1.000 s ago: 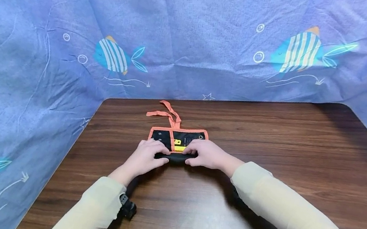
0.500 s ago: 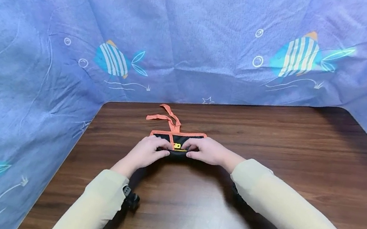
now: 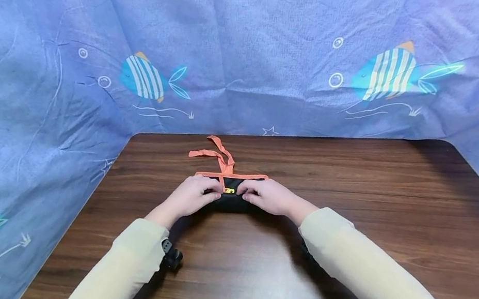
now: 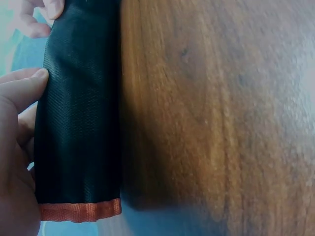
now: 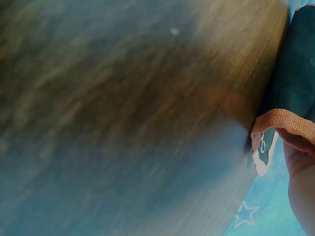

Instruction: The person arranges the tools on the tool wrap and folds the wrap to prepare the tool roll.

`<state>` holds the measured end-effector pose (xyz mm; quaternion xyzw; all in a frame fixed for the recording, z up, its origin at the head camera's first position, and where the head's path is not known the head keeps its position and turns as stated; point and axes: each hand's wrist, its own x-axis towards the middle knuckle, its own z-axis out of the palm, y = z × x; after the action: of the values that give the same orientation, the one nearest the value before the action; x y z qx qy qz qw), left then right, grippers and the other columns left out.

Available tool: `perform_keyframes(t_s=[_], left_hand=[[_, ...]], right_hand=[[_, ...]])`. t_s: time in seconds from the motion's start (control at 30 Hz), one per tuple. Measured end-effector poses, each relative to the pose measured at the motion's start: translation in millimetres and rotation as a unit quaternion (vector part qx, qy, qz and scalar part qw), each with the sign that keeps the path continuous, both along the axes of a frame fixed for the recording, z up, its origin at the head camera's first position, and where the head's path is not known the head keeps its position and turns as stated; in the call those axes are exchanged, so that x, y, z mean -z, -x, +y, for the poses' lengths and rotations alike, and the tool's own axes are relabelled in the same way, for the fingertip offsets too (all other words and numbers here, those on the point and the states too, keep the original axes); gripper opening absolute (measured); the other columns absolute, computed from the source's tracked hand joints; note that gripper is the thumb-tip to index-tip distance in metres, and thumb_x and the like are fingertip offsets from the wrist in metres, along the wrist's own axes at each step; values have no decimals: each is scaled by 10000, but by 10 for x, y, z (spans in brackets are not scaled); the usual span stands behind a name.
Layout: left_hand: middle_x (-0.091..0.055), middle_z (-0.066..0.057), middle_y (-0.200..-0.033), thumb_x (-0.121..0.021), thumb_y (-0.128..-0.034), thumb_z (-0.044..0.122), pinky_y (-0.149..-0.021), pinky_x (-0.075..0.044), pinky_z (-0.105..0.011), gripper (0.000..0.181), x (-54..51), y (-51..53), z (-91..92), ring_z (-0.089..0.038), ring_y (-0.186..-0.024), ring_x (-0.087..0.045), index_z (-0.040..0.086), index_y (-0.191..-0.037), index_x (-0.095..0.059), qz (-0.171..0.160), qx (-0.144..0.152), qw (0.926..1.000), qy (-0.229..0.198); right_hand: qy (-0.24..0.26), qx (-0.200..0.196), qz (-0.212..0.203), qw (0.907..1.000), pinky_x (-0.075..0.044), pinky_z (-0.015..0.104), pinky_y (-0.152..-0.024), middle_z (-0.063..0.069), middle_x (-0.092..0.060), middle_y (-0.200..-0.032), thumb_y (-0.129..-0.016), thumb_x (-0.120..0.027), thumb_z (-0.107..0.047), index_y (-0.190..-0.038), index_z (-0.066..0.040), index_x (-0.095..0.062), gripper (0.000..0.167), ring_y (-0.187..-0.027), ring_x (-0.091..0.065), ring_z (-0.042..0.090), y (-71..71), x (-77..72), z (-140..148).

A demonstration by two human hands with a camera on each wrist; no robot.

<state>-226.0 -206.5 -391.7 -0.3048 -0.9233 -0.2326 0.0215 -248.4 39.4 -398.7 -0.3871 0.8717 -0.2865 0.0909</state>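
Observation:
A black fabric tool roll [image 3: 231,203] with orange edging lies partly rolled up near the back of the table. My left hand [image 3: 191,195] pinches the left part of its near rolled edge, thumb in front and fingers over the top. On the right part, my right hand [image 3: 270,197] pinches the same edge in a like way. A small yellow patch [image 3: 229,190] shows between the hands. In the left wrist view the black roll [image 4: 81,103] ends in an orange-bound edge. The right wrist view shows the other orange-bound end [image 5: 285,122], with a strip of flap beneath it.
Two orange tie straps [image 3: 221,159] stretch from the roll's far edge across the wooden table [image 3: 354,199]. A blue cloth [image 3: 261,43] printed with fish hangs behind and at the sides. A small black device [image 3: 172,258] is worn on the left wrist.
Both hands have turned the near edge up and away, so less of the flat inside and yellow patch shows. More of the black outer side faces me. The straps stay spread out.

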Motion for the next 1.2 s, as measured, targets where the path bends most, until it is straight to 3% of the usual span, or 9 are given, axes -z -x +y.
perform_keyframes(t_s=[0.37, 0.67, 0.8, 0.97, 1.1, 1.2], left_hand=[[-649, 49, -987, -614, -909, 172, -914, -348, -465, 104, 78, 54, 2, -206, -1011, -499, 199, -960, -700, -151, -196, 9997, -92], [-665, 35, -1008, -607, -906, 186, -959, -357, -444, 131, 108, 78, -6, -223, -1058, -524, 181, -981, -715, -47, -186, 9998, -36], [-667, 31, -1040, -620, -884, 253, -948, -366, -445, 181, 105, 46, -19, -219, -1065, -519, 192, -1023, -719, -7, -196, 9998, 56], [-656, 12, -1055, -655, -847, 347, -930, -356, -480, 262, 76, 22, -28, -231, -1067, -509, 205, -1060, -713, 108, -102, 9995, 295], [-637, 13, -1040, -673, -831, 385, -910, -357, -460, 285, 61, 21, -20, -216, -1034, -503, 220, -1060, -712, 287, -40, 9985, 472], [-615, 22, -1012, -691, -816, 397, -883, -362, -439, 282, 55, 15, -14, -200, -993, -501, 232, -1042, -719, 553, -11, 9970, 534]], right_hand=[[60, 325, 112, 9994, -441, 350, -863, -60, -639, -1086, -964, -531, -201, -1096, -216, -633, 168, -966, -589, 113, 12, 55, -6], [115, 266, 732, 9969, -454, 366, -851, -34, -659, -1066, -953, -551, -192, -1092, -200, -643, 168, -957, -611, 142, -5, 101, 4], [55, 188, 1050, 9943, -475, 360, -808, -53, -674, -1027, -944, -564, -180, -997, -180, -641, 93, -914, -626, 130, -32, 90, -7], [-132, 73, 1232, 9923, -474, 374, -814, -9, -680, -1016, -906, -581, -174, -1007, -151, -649, 124, -936, -624, 167, -71, 43, -22], [-358, 136, 1420, 9891, -429, 398, -868, 41, -626, -1045, -869, -630, -269, -1061, -170, -663, 218, -1001, -560, 240, -91, 28, -11], [-549, 310, 1713, 9832, -409, 409, -827, 36, -547, -1037, -849, -655, -354, -1045, -221, -676, 238, -972, -495, 245, -95, 32, 0]])
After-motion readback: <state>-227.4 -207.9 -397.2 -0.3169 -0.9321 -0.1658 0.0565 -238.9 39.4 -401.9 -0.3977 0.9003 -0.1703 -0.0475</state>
